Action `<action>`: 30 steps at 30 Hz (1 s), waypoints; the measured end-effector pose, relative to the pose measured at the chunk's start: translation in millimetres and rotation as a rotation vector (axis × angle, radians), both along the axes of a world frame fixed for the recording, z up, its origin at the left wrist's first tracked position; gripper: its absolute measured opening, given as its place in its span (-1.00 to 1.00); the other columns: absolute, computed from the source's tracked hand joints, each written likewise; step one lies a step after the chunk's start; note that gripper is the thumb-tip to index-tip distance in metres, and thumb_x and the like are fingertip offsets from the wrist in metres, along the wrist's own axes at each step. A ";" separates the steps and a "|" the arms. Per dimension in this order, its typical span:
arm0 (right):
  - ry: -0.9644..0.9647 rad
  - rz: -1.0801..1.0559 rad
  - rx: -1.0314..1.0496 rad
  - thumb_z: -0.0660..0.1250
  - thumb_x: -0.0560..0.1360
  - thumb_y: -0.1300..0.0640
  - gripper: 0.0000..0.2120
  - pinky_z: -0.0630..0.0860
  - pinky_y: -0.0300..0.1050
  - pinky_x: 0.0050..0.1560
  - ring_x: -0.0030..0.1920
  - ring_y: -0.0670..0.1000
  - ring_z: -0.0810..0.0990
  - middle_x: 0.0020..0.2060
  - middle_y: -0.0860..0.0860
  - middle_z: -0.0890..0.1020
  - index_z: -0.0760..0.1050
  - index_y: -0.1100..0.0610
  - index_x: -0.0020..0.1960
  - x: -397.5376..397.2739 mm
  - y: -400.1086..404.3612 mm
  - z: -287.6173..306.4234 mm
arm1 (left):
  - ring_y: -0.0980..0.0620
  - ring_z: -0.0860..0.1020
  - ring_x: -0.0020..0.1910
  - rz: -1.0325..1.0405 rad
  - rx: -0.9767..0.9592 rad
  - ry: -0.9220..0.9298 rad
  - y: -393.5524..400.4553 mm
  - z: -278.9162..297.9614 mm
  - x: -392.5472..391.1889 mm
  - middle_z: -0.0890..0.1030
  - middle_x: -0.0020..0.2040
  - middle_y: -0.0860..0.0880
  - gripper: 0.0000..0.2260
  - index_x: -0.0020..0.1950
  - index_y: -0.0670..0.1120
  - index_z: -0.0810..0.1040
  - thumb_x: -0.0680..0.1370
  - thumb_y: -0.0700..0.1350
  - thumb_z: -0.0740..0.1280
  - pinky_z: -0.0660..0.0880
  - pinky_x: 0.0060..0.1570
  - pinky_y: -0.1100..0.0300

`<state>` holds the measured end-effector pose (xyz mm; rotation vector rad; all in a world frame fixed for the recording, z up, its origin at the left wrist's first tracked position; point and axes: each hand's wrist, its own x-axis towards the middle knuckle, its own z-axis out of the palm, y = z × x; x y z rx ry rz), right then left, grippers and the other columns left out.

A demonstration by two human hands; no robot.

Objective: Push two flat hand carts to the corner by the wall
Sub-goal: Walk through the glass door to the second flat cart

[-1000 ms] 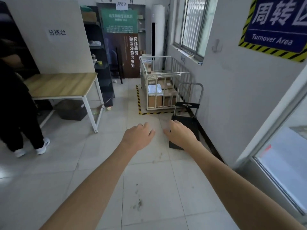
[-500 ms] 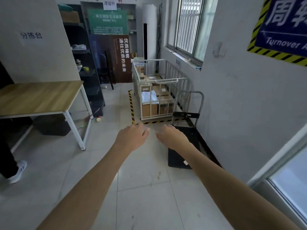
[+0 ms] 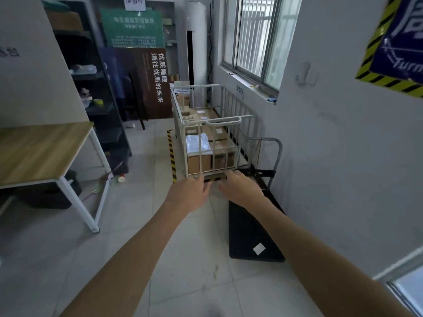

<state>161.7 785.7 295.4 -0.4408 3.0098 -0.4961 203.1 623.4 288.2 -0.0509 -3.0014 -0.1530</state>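
In the head view, one black flat hand cart with a grey tubular metal handle (image 3: 254, 227) is seen parked against the white wall (image 3: 343, 156), just behind one white wire cage trolley loaded with cardboard boxes (image 3: 206, 143). A second flat cart is not visible, so half the task is judged outstanding. Two hands are counted: the left hand (image 3: 187, 195) and the right hand (image 3: 241, 191) are stretched forward, fingers loosely spread, nothing held.

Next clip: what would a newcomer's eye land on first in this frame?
Two bare forearms stretch forward mid-frame, the left hand and right hand open and holding nothing. Just past them stands a white wire cage trolley packed with cardboard boxes. To its right a black flat hand cart with a grey tubular handle sits along the white wall.
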 end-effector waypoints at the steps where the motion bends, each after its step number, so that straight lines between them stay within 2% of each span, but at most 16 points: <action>1: 0.006 0.002 0.002 0.12 0.59 -0.11 -0.62 0.43 0.04 -0.06 0.09 0.19 0.54 0.11 0.11 0.52 0.41 0.14 0.23 -17.7 0.4 -2.0 | -0.11 0.58 -0.12 -0.001 -0.010 0.004 1.4 -2.0 -17.7 0.58 -0.04 -0.09 -0.60 0.13 -0.05 0.41 0.63 0.21 -0.02 0.53 -0.22 0.05; 6: 0.039 0.050 0.018 0.12 0.58 -0.25 -0.47 0.45 0.06 -0.03 0.11 0.18 0.54 0.15 0.13 0.50 0.39 0.17 0.28 -111.2 4.1 -8.8 | -0.12 0.57 -0.11 0.005 -0.037 -0.003 9.3 -1.8 -105.7 0.56 -0.04 -0.10 -0.63 0.09 -0.07 0.39 0.63 0.19 -0.01 0.44 -0.27 0.07; 10: 0.039 0.080 -0.017 0.11 0.58 -0.22 -0.50 0.49 0.09 0.03 0.10 0.16 0.53 0.16 0.12 0.49 0.38 0.15 0.30 -180.3 2.5 -2.2 | -0.12 0.57 -0.16 0.048 -0.019 0.014 6.7 11.0 -174.3 0.58 -0.04 -0.12 -0.62 0.11 -0.08 0.40 0.63 0.18 -0.03 0.53 -0.20 0.01; 15: 0.051 0.114 -0.025 0.12 0.57 -0.20 -0.49 0.52 0.13 0.07 0.11 0.18 0.54 0.16 0.14 0.52 0.35 0.16 0.34 -258.0 -0.6 4.6 | -0.13 0.58 -0.11 0.080 -0.027 0.023 6.4 11.9 -242.7 0.57 -0.01 -0.13 -0.58 0.24 -0.08 0.39 0.63 0.18 -0.05 0.55 -0.14 -0.02; 19: 0.055 0.134 -0.014 0.12 0.58 -0.19 -0.48 0.50 0.13 0.10 0.18 0.20 0.52 0.22 0.15 0.51 0.31 0.15 0.37 -308.1 -9.5 2.5 | -0.07 0.56 -0.21 0.101 0.022 0.032 -4.8 10.0 -293.0 0.57 -0.10 -0.08 -0.63 0.08 -0.06 0.40 0.63 0.17 -0.03 0.57 -0.16 -0.03; 24: 0.053 0.119 -0.043 0.16 0.57 -0.16 -0.48 0.49 0.05 0.03 0.16 0.15 0.54 0.22 0.13 0.52 0.32 0.17 0.37 -370.3 -22.5 -1.0 | -0.04 0.54 -0.29 0.082 0.025 0.088 -20.7 4.9 -356.9 0.55 -0.19 -0.05 -0.68 -0.02 -0.05 0.37 0.62 0.17 0.00 0.56 -0.27 0.04; 26: 0.055 0.127 -0.042 0.17 0.58 -0.14 -0.50 0.46 0.03 0.00 0.16 0.14 0.54 0.22 0.12 0.51 0.32 0.16 0.38 -394.4 -27.9 -3.0 | -0.03 0.55 -0.26 0.060 0.028 0.090 -27.8 -0.8 -386.5 0.56 -0.16 -0.06 -0.67 0.03 -0.05 0.40 0.62 0.16 0.00 0.56 -0.25 0.04; 30: -0.004 0.128 -0.006 0.14 0.55 -0.07 -0.58 0.48 0.06 0.06 0.17 0.13 0.53 0.19 0.07 0.50 0.37 0.11 0.34 -454.5 -43.4 -5.1 | -0.07 0.59 -0.18 0.028 0.011 0.069 -44.1 -6.7 -451.5 0.57 -0.06 -0.09 -0.63 0.22 -0.07 0.40 0.63 0.14 0.01 0.59 -0.19 -0.01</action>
